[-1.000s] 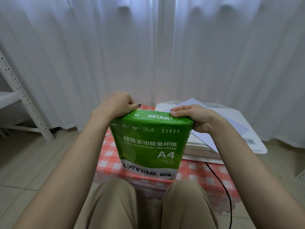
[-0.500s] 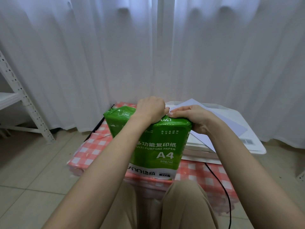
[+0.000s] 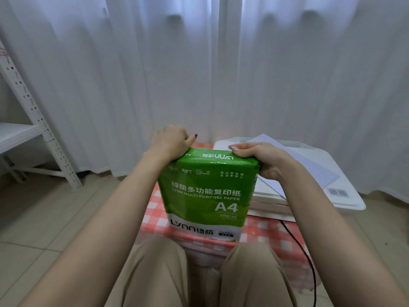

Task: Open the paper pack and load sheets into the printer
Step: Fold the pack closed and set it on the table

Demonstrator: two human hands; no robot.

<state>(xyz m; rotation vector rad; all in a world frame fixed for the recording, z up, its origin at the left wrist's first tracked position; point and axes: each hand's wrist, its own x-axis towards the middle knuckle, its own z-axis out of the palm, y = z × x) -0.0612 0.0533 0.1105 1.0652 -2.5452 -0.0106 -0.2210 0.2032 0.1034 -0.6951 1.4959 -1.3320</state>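
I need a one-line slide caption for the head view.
The left hand and right hand grip the top of a green paper pack beside the printer.

Sealed green paper pack [image 3: 207,189] upright beside white printer [image 3: 309,187]

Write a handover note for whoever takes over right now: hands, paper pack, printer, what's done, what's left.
Left hand grips the paper pack at its top left corner; right hand grips the top right corner.
The pack stands upright on the checked tablecloth. The printer is beside it on the right, with a loose sheet on top.
Done: pack in position; wrapper looks sealed.
Left: tear it open, load sheets.
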